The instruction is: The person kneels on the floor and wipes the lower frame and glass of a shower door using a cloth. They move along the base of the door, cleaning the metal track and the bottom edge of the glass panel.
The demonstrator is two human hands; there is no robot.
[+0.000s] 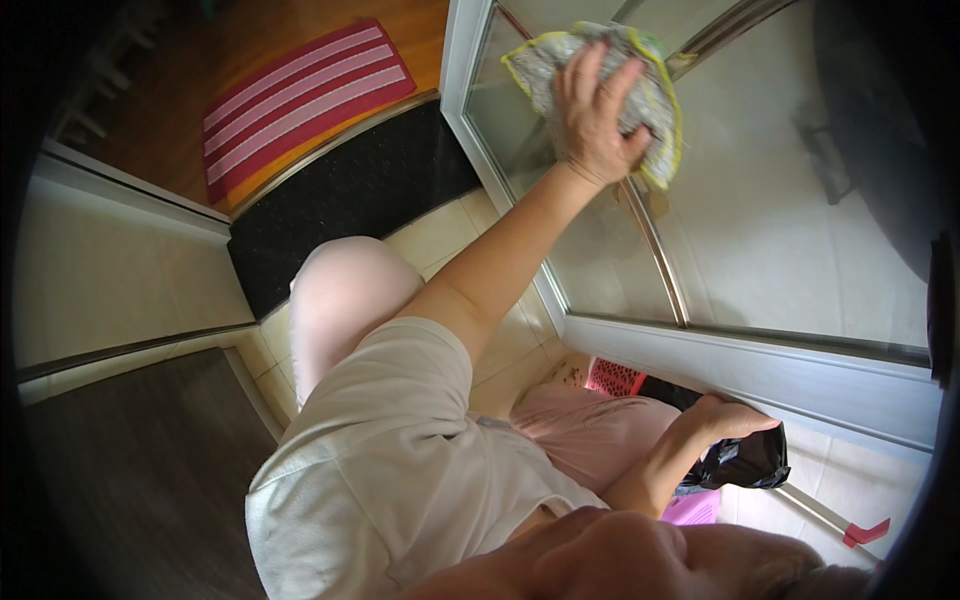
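My left hand (600, 112) presses a grey cloth with yellow edging (652, 97) against the glass panel of a white-framed door (757, 247). Its fingers are spread over the cloth, and the hand is slightly blurred. A narrow metal bar (656, 247) crosses the pane just below it. Lower right, my right hand (739, 418) is against the edge of the white frame, above a black plastic bag (750, 457); its fingertips are partly hidden, so its grip is unclear.
A black threshold slab (337, 202) and a red-and-pink striped mat (307, 105) lie upper left. At lower right are a pink perforated basket (615, 377), a purple plastic item (694, 508) and a pole with a red end (862, 532). A dark panel (150, 465) stands lower left.
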